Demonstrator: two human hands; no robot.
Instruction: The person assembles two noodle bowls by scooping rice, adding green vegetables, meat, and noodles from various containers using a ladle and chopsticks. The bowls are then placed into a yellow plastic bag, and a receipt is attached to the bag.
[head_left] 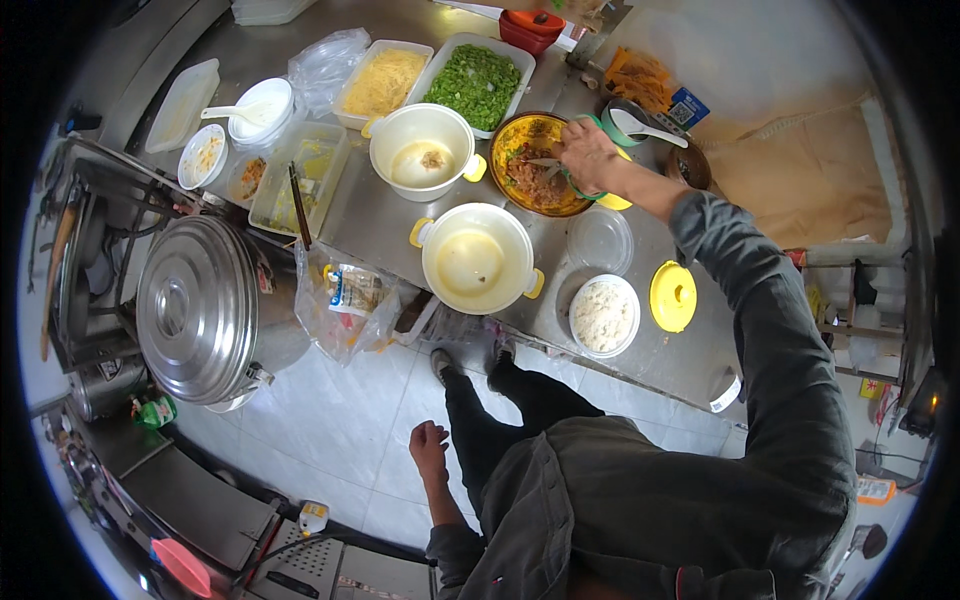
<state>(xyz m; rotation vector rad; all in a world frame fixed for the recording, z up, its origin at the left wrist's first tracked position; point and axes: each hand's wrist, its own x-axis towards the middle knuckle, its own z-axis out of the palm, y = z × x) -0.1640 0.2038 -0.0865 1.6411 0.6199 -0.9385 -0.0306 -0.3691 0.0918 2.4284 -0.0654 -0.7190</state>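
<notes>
My right hand (590, 155) reaches over an orange-brown bowl (512, 133) and is closed on green-handled scissors (545, 162). Their blades point down into chopped, reddish-brown meat (530, 183) in that bowl. To the bowl's left stands a cream pot (422, 120) with yellow handles and a small clump of food at its bottom. A second such pot (477, 245) sits nearer to me, with a little dark bit inside. Low beside my body hangs my left hand (430, 447), its fingers loosely curled and nothing visible in them.
Tubs of chopped greens (473, 85) and yellow shreds (385, 82) line the back. A yellow lid (673, 297), a clear lid (600, 240) and a white tub (604, 315) lie right. Chopsticks (299, 205) rest on a clear tub; a large lidded steel pot (195, 310) stands left.
</notes>
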